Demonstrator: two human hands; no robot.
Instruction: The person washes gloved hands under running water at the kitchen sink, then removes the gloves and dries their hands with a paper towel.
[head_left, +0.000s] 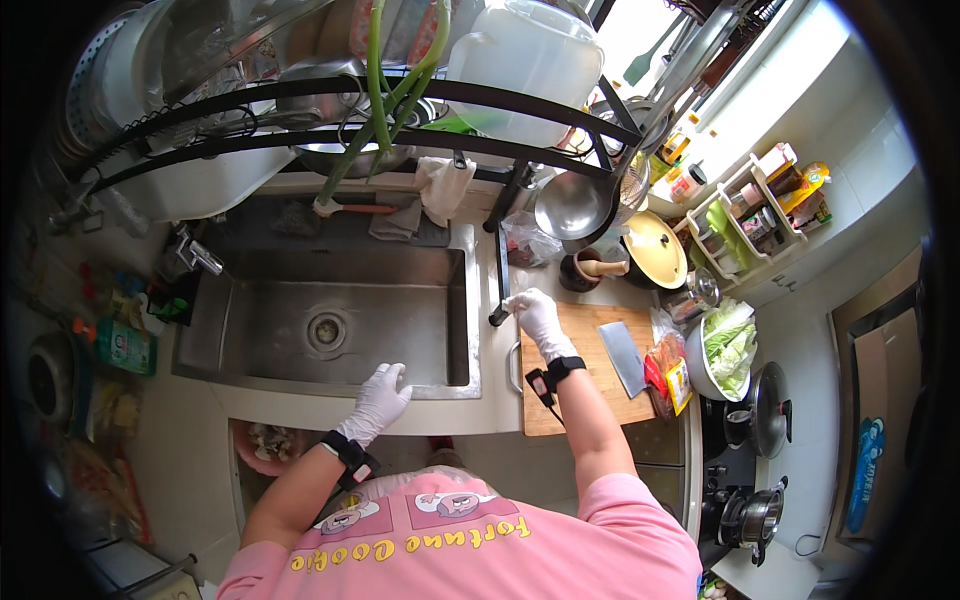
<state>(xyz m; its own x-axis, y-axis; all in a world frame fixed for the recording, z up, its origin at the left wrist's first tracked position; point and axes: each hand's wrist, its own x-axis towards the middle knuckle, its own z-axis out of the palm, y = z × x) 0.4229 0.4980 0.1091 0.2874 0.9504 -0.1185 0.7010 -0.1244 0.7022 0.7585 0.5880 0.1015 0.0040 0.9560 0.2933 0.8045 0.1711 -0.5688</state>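
Observation:
My left hand (380, 400), in a white glove, hovers at the front rim of the steel sink (390, 315), fingers apart and holding nothing that I can see. Gloved too, my right hand (534, 313) is raised near the foot of the black rack (498, 313), by the left back corner of the wooden cutting board (551, 405). Its fingers are bent together; whether something is between them cannot be told. On the board lie a cleaver (623, 358) and, at its right edge, red and yellow food packets (667, 371). A bowl of cabbage (726, 345) stands right of the board.
Behind the board are a mortar with a pestle (581, 271), a yellow-lidded pot (655, 250) and a hanging ladle (574, 206). Green onions (379, 112) dangle from the rack over the sink. A faucet (199, 253) stands left, a stove with pots (752, 517) right.

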